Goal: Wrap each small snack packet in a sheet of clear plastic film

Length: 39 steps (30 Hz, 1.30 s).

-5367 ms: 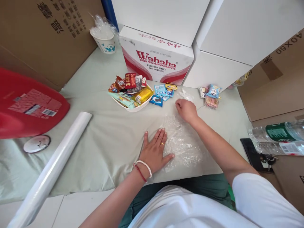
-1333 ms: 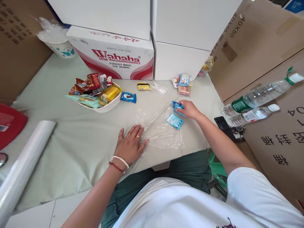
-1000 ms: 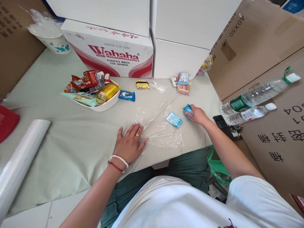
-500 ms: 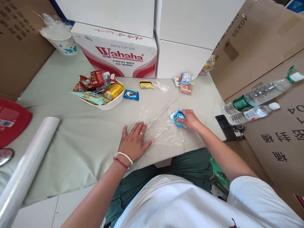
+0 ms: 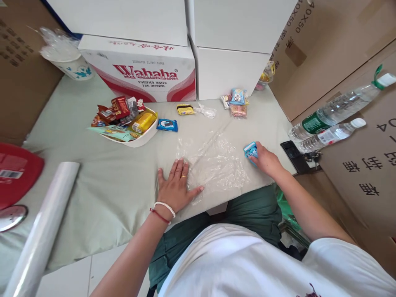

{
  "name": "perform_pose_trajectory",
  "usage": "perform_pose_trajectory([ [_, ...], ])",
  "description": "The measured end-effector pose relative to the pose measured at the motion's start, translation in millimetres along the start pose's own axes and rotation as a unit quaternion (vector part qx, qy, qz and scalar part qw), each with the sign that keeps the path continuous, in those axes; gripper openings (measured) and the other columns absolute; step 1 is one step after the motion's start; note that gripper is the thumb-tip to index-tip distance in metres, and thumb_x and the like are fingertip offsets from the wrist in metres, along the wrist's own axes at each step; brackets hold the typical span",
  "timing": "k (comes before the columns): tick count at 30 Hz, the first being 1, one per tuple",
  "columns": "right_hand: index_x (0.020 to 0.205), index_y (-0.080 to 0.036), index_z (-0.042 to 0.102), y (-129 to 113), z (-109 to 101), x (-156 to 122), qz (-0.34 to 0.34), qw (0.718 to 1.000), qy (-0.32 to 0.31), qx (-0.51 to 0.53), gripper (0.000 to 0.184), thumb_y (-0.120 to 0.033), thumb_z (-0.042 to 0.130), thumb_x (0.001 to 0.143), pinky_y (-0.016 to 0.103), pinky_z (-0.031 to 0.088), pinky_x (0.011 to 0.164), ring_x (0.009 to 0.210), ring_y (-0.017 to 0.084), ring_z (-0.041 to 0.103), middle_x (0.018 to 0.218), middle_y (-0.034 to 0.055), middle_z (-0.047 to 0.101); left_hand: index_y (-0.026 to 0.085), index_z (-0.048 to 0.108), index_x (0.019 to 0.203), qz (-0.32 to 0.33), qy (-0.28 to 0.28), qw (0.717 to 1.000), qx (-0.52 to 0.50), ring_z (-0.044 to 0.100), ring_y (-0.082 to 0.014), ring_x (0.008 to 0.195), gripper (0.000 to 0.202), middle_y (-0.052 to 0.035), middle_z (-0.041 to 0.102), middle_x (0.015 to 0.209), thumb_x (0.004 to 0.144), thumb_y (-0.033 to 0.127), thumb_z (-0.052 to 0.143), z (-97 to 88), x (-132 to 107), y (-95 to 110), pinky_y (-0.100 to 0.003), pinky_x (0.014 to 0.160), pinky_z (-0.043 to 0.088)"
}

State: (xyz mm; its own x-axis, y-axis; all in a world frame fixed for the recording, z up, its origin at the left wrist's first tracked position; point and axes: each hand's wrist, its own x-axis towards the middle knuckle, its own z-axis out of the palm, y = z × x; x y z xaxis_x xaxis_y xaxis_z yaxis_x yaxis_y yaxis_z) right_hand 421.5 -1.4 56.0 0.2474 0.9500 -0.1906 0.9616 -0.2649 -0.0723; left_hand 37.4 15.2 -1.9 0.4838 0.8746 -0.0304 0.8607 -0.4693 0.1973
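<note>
My left hand [image 5: 175,185] lies flat with spread fingers on the left edge of a sheet of clear plastic film [image 5: 216,165], which is spread crinkled over the table. At the film's right side, my right hand [image 5: 267,160] is closed on a small blue-and-white packet [image 5: 251,152]; its contents cannot be made out. Beyond the film sit a blue snack packet [image 5: 167,125], a yellow snack packet [image 5: 185,109] and a crumpled clear wrapper [image 5: 206,110]. A small group of wrapped snacks [image 5: 238,111] rests farther right.
A white bowl [image 5: 144,140] of packaged snacks stands left of centre. A long film roll [image 5: 46,222] and a red object [image 5: 18,173] are at the left. Boxes [image 5: 139,74] line the back. On the right are two bottles [image 5: 337,134] and a black phone [image 5: 294,156].
My right hand has moved right with the blue-and-white packet, toward the film's right edge. My left hand stays pressed on the film. The view has shifted slightly.
</note>
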Motion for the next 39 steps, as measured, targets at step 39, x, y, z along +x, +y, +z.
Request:
perform_pose_trajectory([
  [39,0.142,-0.019,0.064,-154.0,2.3,66.4,-0.479,0.873,-0.092,0.025,0.053,-0.044,0.069,0.095,0.05,0.042,0.098,0.12,0.038,0.051,0.138,0.0196,0.062,0.007,0.021,0.167,-0.02,0.043,0.999,0.007,0.029,-0.0392,0.16,0.101,-0.0257,0.023,0.172,0.097,0.077,0.041,12.5,-18.1,-8.0,-0.078,0.125,0.002],
])
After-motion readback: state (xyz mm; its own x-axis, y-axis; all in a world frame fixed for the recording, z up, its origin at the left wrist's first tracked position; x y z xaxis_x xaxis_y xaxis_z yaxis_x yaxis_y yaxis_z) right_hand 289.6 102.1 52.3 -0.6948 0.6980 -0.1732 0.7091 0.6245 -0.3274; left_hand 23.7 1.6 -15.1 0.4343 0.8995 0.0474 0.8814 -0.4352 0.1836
